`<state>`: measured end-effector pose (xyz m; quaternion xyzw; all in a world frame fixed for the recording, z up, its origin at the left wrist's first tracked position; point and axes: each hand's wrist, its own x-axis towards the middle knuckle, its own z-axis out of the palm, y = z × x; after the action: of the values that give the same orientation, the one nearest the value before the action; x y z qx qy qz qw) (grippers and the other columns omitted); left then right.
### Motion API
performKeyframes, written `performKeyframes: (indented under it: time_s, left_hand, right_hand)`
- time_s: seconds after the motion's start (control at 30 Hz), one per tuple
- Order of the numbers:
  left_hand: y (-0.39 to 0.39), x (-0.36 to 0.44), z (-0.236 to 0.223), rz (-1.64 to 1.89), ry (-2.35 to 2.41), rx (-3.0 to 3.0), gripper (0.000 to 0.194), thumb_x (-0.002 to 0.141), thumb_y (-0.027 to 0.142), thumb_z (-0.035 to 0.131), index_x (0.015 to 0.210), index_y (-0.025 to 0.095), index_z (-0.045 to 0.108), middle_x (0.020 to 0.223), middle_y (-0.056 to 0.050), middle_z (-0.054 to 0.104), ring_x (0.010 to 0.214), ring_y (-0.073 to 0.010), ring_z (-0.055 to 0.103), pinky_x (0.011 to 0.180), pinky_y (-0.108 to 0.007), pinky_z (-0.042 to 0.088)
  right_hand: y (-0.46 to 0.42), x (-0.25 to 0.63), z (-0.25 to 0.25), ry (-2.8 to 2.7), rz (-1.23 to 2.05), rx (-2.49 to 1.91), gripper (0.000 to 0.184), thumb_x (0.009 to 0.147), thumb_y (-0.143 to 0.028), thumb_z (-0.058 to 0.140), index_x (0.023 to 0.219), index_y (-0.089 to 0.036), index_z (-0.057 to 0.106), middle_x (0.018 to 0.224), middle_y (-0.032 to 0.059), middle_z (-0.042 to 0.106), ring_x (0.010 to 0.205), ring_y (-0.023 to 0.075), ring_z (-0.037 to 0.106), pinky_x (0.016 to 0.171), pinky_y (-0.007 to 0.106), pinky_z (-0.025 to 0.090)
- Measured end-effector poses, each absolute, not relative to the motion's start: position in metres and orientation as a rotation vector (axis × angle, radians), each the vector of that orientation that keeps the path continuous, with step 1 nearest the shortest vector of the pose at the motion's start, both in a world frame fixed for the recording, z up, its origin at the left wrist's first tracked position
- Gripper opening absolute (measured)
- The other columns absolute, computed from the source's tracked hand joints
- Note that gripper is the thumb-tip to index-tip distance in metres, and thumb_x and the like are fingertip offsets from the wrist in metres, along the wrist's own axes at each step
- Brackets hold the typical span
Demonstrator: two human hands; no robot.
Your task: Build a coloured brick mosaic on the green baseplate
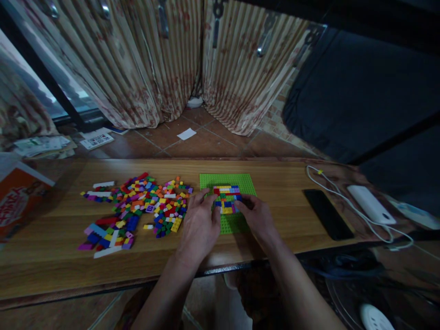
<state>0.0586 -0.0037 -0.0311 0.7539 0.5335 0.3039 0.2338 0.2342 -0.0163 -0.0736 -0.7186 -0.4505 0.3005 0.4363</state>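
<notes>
A block of colourful toy building bricks (226,198), in rows of red, yellow, blue, green and white, sits on a bright green studded baseplate (227,179). My left hand (201,222) is at the block's left side, thumb and curled fingers closed against its edge. On the opposite side, my right hand (257,215) has its thumb and index finger pinched at the block's right edge, by a dark blue brick. My fingers hide parts of both edges. A large spread of loose bricks (140,199) lies to the left of my left hand.
The wooden table (275,183) also carries a black phone (327,214) at the right. Beyond it are a white power bank (371,204) and a looped white cable (330,184). An orange and white package (22,197) stands at the far left. Striped curtains (165,68) hang behind.
</notes>
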Motion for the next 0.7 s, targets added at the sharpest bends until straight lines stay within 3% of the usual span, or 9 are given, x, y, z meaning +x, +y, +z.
performKeyframes:
  time_s: [0.3, 0.4, 0.57, 0.7]
  left_hand:
    - [-0.001, 0.053, -0.029, 0.831, 1.484, 2.058, 0.031, 0.087, 0.017, 0.049, 0.113, 0.014, 0.064, 0.128, -0.014, 0.057, 0.123, -0.0277, 0.050, 0.108, -0.048, 0.041]
    - [0.002, 0.045, -0.028, 0.863, 1.492, 2.042, 0.031, 0.087, 0.018, 0.049, 0.113, 0.014, 0.064, 0.129, -0.014, 0.057, 0.123, -0.0269, 0.051, 0.109, -0.046, 0.040]
    - [0.010, 0.027, -0.026, 0.983, 1.515, 1.995, 0.029, 0.086, 0.023, 0.050, 0.109, 0.015, 0.066, 0.123, -0.013, 0.061, 0.119, -0.0266, 0.054, 0.106, -0.046, 0.042]
    - [0.017, 0.012, -0.026, 1.110, 1.516, 1.881, 0.027, 0.084, 0.030, 0.054, 0.103, 0.018, 0.069, 0.119, -0.011, 0.064, 0.114, -0.0266, 0.058, 0.104, -0.045, 0.042]
  right_hand:
    - [-0.014, 0.233, -0.070, -1.081, 0.761, -1.804, 0.044, 0.069, -0.044, 0.070, 0.099, -0.012, 0.070, 0.089, 0.0112, 0.074, 0.076, 0.0210, 0.066, 0.071, 0.035, 0.051]
    - [-0.014, 0.236, -0.065, -0.946, 0.815, -1.718, 0.043, 0.067, -0.047, 0.070, 0.094, -0.014, 0.070, 0.084, 0.0075, 0.072, 0.067, 0.0166, 0.062, 0.060, 0.029, 0.047]
    - [-0.013, 0.240, -0.047, -0.589, 0.598, -1.497, 0.031, 0.069, -0.044, 0.069, 0.076, -0.015, 0.067, 0.064, -0.0008, 0.062, 0.047, 0.0072, 0.042, 0.045, 0.022, 0.031]
    - [-0.014, 0.232, -0.041, -0.651, 0.422, -1.434, 0.027, 0.077, -0.042, 0.062, 0.076, -0.015, 0.066, 0.065, -0.0009, 0.060, 0.050, 0.0080, 0.044, 0.048, 0.022, 0.035]
